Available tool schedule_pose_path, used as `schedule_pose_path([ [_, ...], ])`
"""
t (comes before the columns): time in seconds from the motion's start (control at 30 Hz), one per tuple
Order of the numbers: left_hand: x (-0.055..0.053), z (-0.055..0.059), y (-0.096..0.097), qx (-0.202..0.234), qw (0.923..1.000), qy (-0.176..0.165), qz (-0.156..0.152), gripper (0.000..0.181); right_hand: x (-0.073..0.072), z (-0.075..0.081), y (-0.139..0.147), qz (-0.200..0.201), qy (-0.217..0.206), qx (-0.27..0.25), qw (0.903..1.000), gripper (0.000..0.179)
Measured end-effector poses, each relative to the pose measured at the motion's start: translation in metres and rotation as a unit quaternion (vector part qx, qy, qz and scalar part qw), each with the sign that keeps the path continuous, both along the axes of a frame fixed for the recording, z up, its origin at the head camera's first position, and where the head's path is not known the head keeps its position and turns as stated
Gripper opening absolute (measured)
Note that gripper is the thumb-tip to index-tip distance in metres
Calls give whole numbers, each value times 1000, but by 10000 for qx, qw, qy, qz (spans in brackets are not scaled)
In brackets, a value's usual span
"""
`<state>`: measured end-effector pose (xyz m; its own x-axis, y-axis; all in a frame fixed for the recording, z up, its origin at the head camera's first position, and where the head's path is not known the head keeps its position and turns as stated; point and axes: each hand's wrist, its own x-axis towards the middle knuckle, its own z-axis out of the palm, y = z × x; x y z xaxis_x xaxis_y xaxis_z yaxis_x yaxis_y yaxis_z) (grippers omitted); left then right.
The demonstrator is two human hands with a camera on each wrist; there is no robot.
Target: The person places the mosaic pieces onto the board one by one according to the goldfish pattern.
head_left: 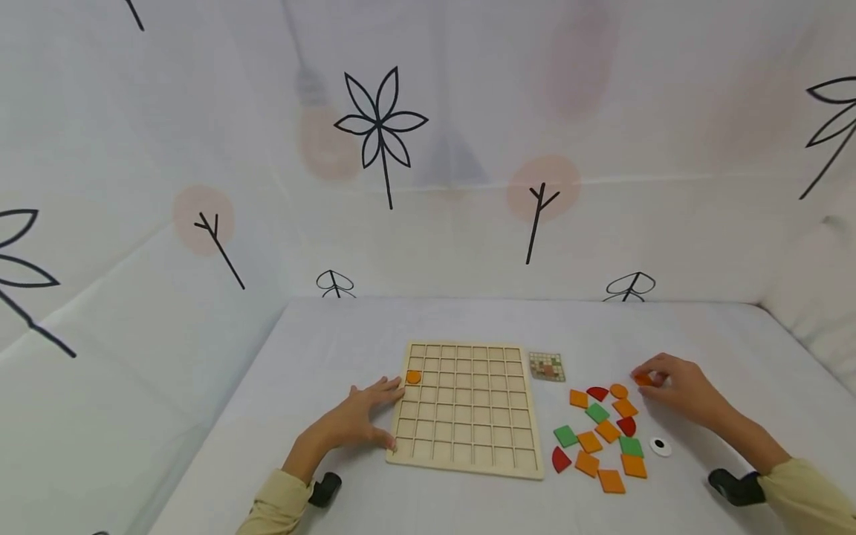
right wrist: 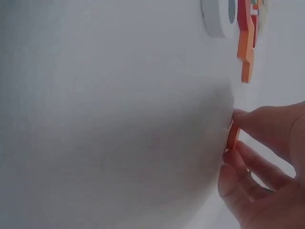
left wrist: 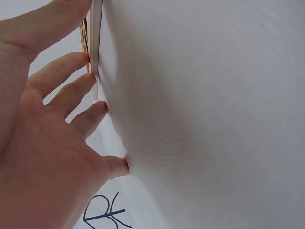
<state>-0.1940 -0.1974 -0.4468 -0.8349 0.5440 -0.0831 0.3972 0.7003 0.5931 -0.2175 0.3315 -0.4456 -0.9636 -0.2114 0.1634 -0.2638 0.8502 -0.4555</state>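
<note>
Now the right hand (head_left: pixel 683 388) pinches a near-level orange piece (right wrist: pixel 233 136), left hand (head_left: pixel 352 417) spread.

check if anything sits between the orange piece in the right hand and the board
Yes: loose orange, red and green pieces lie between, with a picture card just right of the board; lifting the held piece over them should probably clear.

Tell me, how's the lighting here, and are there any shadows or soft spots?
Head view: soft, fairly even light, with the grid of the board easy to make out; right wrist view: a broad, soft-edged shadow on the white surface beside the right hand, fine detail slightly soft; left wrist view: a soft shadow beside the left hand.
</note>
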Motion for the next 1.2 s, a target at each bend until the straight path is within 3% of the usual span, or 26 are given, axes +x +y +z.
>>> schedule_pose_path([
  [0.23,3,2,0,30,10000,27,38,91,0,-1,-4,18,6,59,10000,17],
  [0.5,2,3,1,-10,10000,91,17,90,5,9,-15,131,-19,-101,9999,17],
  [0.97,3,1,-1,173,9998,37,-48,90,11,29,-71,1092,376,-503,9920,13],
  [1.2,3,1,-1,187,9998,68,-34,90,14,33,-102,1783,525,-809,9792,14],
])
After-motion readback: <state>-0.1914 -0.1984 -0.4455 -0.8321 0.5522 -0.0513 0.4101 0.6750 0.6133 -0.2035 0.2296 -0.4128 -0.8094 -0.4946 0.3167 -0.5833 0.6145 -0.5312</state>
